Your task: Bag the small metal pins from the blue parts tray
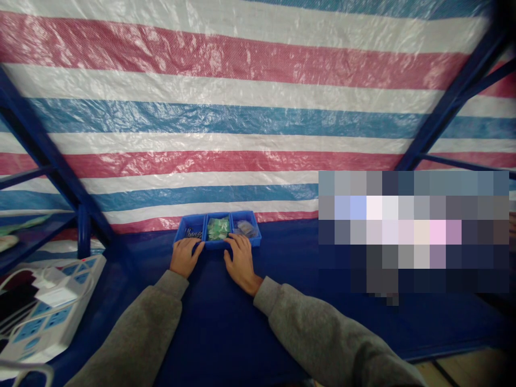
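Note:
A blue three-compartment tray (205, 244) sits at the back of the blue table, close to the striped sheet. Dark screw-like pieces (192, 233) lie in its left compartment. The middle one holds small green-and-white packets (219, 228), and clear plastic bags (246, 229) fill part of the right one. At the left compartment, my left hand (186, 257) is closed over the front rim. My right hand (241, 260) grips the front wall near the middle and right compartments, fingers over the rim and thumb outside. The fingertips of both hands are partly hidden.
On the left lies a white power strip (60, 322) with a white adapter (60, 289) and cables. Blue metal frame posts (52, 134) rise on both sides. A striped plastic sheet (242, 118) hangs behind the table (226, 333). A pixelated patch covers the right side.

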A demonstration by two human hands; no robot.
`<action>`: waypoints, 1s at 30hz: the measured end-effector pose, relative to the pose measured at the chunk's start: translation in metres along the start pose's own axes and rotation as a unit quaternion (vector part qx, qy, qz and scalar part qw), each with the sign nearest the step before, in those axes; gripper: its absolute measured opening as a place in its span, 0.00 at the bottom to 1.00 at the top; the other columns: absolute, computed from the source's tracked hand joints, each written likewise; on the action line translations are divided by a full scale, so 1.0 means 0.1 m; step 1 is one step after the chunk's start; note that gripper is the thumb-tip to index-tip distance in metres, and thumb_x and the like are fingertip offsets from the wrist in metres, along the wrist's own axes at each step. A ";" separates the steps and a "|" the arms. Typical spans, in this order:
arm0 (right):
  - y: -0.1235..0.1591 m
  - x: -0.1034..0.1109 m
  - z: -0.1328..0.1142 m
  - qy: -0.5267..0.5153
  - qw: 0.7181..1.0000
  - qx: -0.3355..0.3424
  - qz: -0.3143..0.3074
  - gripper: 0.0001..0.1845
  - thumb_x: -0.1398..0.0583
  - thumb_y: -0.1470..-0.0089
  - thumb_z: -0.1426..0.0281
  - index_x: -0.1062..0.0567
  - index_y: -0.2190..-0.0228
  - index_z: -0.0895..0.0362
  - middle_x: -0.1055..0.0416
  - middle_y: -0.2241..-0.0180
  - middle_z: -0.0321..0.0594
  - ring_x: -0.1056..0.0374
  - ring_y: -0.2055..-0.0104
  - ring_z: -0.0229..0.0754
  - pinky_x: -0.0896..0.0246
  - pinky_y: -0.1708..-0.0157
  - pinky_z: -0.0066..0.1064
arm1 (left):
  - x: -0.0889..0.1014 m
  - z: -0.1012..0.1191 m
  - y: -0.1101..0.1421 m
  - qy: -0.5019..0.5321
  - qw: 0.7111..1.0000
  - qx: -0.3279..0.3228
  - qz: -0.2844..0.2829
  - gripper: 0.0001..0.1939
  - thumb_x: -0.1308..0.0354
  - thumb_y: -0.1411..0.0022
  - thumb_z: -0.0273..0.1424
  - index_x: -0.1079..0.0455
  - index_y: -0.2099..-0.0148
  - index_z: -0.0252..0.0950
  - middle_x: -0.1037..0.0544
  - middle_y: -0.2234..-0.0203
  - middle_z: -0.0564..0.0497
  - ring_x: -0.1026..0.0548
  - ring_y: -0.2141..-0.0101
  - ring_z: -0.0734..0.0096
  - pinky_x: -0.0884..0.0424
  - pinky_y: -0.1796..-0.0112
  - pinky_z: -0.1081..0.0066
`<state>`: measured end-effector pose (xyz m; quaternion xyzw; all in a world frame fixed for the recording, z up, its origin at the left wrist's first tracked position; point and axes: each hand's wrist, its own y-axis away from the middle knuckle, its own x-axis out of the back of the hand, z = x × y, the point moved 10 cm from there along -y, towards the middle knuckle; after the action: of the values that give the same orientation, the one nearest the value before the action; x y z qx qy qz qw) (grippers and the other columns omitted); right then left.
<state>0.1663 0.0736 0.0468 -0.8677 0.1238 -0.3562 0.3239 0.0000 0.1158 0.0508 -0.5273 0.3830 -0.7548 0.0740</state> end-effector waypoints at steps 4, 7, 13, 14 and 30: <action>-0.02 0.02 0.01 -0.001 1.000 -0.003 -0.004 0.15 0.46 0.49 0.76 0.30 0.58 0.57 0.37 0.52 0.45 0.45 0.47 0.46 0.56 0.44 0.43 | 0.04 0.04 0.00 -0.006 1.000 0.007 0.009 0.12 0.50 0.39 0.38 0.30 0.61 0.38 0.23 0.65 0.47 0.28 0.61 0.60 0.41 0.54 0.58; -0.02 0.03 0.03 -0.007 1.000 -0.013 -0.001 0.13 0.46 0.48 0.75 0.30 0.59 0.56 0.36 0.53 0.44 0.44 0.48 0.45 0.53 0.45 0.42 | 0.10 0.07 0.00 -0.008 0.999 0.022 0.025 0.11 0.50 0.39 0.37 0.31 0.57 0.40 0.24 0.63 0.47 0.30 0.57 0.59 0.46 0.48 0.54; -0.08 0.07 0.09 -0.025 0.999 -0.031 0.009 0.14 0.49 0.46 0.77 0.29 0.59 0.56 0.36 0.52 0.44 0.43 0.48 0.43 0.51 0.46 0.39 | 0.14 0.16 -0.01 0.039 0.999 0.023 0.020 0.13 0.50 0.39 0.35 0.32 0.54 0.39 0.28 0.57 0.46 0.33 0.52 0.59 0.45 0.47 0.56; -0.14 0.09 0.13 -0.027 0.999 -0.034 0.010 0.16 0.50 0.46 0.78 0.29 0.59 0.56 0.36 0.52 0.43 0.42 0.48 0.42 0.49 0.47 0.37 | 0.16 0.18 -0.04 0.057 0.998 0.020 0.020 0.13 0.51 0.39 0.35 0.33 0.54 0.39 0.28 0.57 0.46 0.33 0.52 0.60 0.43 0.48 0.57; -0.85 -0.51 0.89 0.175 0.903 -0.005 -0.392 0.19 0.36 0.64 0.78 0.23 0.64 0.55 0.25 0.63 0.43 0.30 0.60 0.46 0.38 0.63 0.28 | -0.84 0.34 -0.90 0.107 0.933 -0.066 -0.338 0.34 0.35 0.59 0.38 0.35 0.48 0.37 0.28 0.52 0.46 0.30 0.53 0.58 0.36 0.52 0.66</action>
<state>0.1903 0.2028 0.0271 -0.7713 -0.1697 -0.6002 0.1266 0.0921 0.2046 0.0528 -0.5454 0.2368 -0.7604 -0.2613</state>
